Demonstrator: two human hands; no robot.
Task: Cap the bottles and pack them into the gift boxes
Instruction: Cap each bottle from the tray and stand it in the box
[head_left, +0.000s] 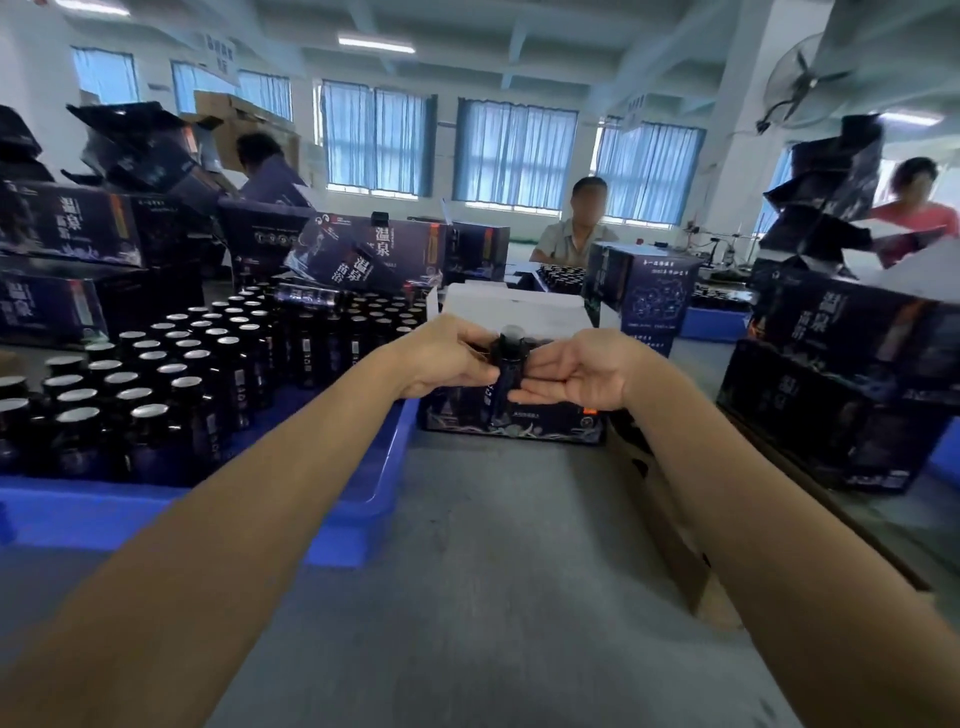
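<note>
A dark bottle (508, 370) with a pale top stands upright over the open gift box (545, 423) at the middle of the grey table (493, 561). The left hand (447, 358) grips its neck, and the right hand (579, 370) pinches its body. Along the table's left edge, a blue tray (375, 483) holds rows of silver-topped bottles (156, 374). Blue curtains (514, 150) cover the windows.

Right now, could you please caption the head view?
Left hand, right hand hold dark glass bottle at navy gift box.
</note>
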